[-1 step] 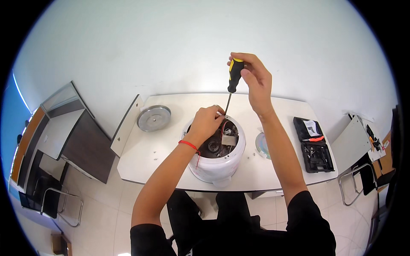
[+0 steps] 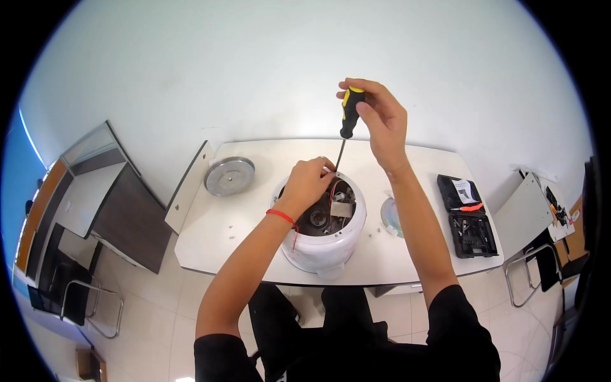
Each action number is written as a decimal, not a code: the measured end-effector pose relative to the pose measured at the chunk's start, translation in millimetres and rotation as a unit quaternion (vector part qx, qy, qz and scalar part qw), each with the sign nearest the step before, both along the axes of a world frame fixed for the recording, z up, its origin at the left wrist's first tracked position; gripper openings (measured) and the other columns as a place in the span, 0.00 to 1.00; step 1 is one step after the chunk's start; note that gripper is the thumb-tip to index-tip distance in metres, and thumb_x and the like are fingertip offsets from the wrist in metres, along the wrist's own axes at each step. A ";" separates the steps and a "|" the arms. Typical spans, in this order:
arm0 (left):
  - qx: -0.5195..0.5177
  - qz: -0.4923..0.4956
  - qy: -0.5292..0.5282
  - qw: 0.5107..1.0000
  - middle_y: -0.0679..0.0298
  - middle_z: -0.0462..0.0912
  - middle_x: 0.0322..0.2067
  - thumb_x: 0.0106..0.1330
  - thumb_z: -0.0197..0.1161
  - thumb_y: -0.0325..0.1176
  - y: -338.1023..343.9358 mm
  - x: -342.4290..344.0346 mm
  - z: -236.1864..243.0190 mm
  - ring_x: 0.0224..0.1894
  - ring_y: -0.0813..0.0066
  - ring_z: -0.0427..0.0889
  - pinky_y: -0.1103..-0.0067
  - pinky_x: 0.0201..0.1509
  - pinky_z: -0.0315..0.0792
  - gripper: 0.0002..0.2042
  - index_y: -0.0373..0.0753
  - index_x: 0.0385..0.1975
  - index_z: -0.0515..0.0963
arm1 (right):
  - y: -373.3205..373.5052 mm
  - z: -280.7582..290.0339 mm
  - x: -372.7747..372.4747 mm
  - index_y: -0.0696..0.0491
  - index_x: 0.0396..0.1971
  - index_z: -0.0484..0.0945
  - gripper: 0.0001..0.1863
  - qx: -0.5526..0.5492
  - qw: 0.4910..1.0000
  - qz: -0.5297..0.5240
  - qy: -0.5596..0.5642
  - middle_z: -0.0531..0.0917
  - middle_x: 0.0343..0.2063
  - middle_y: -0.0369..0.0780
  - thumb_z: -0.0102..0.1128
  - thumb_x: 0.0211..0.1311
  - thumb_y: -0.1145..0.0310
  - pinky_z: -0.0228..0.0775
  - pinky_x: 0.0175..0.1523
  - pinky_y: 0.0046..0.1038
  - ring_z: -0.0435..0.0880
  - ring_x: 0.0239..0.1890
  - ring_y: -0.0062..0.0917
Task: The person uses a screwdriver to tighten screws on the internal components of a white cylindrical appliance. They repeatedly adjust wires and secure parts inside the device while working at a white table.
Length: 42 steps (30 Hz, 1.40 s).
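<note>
A white rounded appliance [image 2: 324, 249], shaped like a rice cooker body, stands on the table with its open side up. Wires, a pale metal plate [image 2: 342, 209] and dark inner parts show inside it. My right hand [image 2: 384, 121] grips the black and yellow handle of a screwdriver [image 2: 351, 114] from above. The screwdriver stands nearly upright, its tip at the far rim of the appliance. Beside that tip, the fingers of my left hand [image 2: 308, 181] are pinched together at the rim. What they hold there is too small and hidden to make out.
A round grey metal plate [image 2: 230, 176] lies on the table [image 2: 210, 245] at the left. To the right are a shiny disc [image 2: 390, 218], partly behind my forearm, and an open black tool case [image 2: 470, 232]. Small loose pieces [image 2: 231, 233] lie near the appliance. A wall stands behind the table.
The fingers of my right hand have shifted slightly around the screwdriver handle. My left hand and the appliance look unmoved.
</note>
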State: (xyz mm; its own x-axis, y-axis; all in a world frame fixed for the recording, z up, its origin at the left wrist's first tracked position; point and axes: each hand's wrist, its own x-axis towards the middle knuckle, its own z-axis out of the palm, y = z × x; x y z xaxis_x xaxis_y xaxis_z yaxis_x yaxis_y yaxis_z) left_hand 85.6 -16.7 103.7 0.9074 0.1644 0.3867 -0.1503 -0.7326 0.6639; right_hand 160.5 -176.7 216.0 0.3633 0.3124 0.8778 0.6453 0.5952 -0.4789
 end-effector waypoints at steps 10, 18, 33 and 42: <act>0.002 -0.002 -0.003 1.000 0.48 0.92 0.35 0.69 0.67 0.28 -2.8 0.7 1.7 0.32 0.65 0.93 0.74 0.42 0.85 0.10 0.29 0.45 0.85 | 2.2 2.3 5.0 0.57 0.55 0.85 0.17 -0.006 0.992 -0.087 -0.087 0.79 0.46 0.37 0.66 0.66 0.81 0.76 0.51 0.27 0.81 0.44 0.21; 0.003 0.001 0.003 1.000 0.49 0.92 0.34 0.69 0.67 0.28 -0.8 -0.1 2.0 0.33 0.65 0.93 0.74 0.42 0.85 0.10 0.28 0.45 0.84 | 7.8 6.0 -0.6 0.48 0.54 0.88 0.18 -0.024 1.000 -0.008 -0.015 0.80 0.40 0.35 0.68 0.65 0.76 0.72 0.48 0.24 0.77 0.40 0.19; 0.000 0.010 0.007 1.000 0.50 0.91 0.31 0.68 0.69 0.28 -3.3 -0.4 2.0 0.32 0.64 0.92 0.73 0.40 0.84 0.10 0.29 0.45 0.82 | 2.0 10.1 4.4 0.51 0.52 0.87 0.17 -0.015 0.977 -0.138 -0.159 0.84 0.44 0.36 0.71 0.64 0.73 0.74 0.47 0.24 0.81 0.42 0.21; 0.004 0.011 -0.015 1.000 0.46 0.91 0.33 0.67 0.70 0.29 -4.3 -0.2 1.3 0.35 0.56 0.93 0.70 0.41 0.84 0.09 0.31 0.41 0.80 | 3.2 9.0 2.7 0.51 0.52 0.87 0.20 -0.025 0.988 -0.113 -0.105 0.79 0.37 0.34 0.77 0.58 0.70 0.72 0.44 0.24 0.76 0.36 0.21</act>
State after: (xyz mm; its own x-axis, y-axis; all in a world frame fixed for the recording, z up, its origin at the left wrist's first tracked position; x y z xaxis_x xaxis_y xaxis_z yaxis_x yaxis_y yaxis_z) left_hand 85.4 -21.0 105.0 0.8913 0.1816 0.4155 -0.1533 -0.7418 0.6529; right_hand 163.2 -173.6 225.0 0.2410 0.2893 0.9264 0.8469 0.4036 -0.3463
